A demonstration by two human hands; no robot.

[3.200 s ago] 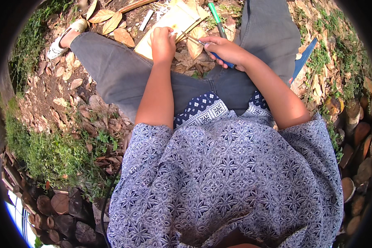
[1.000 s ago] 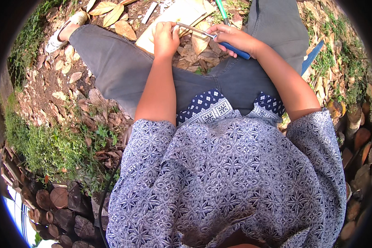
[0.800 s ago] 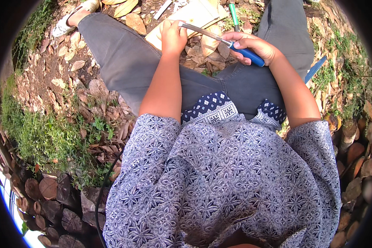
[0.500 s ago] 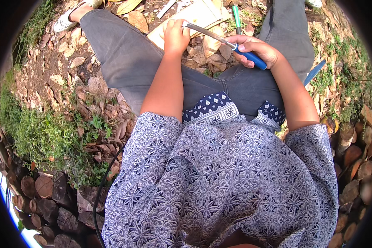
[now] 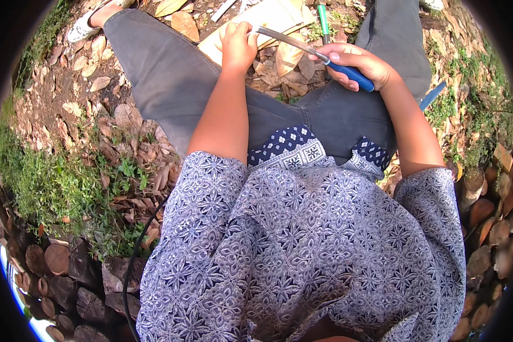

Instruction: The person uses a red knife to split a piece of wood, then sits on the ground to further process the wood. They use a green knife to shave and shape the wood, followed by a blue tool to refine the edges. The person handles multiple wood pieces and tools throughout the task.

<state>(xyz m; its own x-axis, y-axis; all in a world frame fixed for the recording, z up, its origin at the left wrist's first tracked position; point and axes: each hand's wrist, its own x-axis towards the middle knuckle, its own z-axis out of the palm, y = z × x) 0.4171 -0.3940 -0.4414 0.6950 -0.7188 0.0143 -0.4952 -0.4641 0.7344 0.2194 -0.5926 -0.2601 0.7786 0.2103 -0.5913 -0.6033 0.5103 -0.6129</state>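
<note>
My right hand point(image 5: 370, 65) is wrapped round the blue handle of a metal file point(image 5: 293, 41), its thumb along the handle. The long grey blade slants up and left, and its tip comes beside the fingers of my left hand point(image 5: 237, 48). Those fingers are curled closed at the edge of a pale wooden board point(image 5: 214, 47). What they hold, if anything, is hidden behind them. The board lies on the ground between my spread legs.
A tool with a green handle point(image 5: 324, 21) stands just beyond my right hand. Dry leaves point(image 5: 290, 56) cover the ground between my legs. A blue strip point(image 5: 433, 96) sticks out beside my right thigh. Stacked logs point(image 5: 91, 302) are at the lower left, and more logs at the right.
The file has slid slightly down and right with my right hand, its tip still close by my left hand. My left hand has shifted slightly left and up. The whole view has moved a little.
</note>
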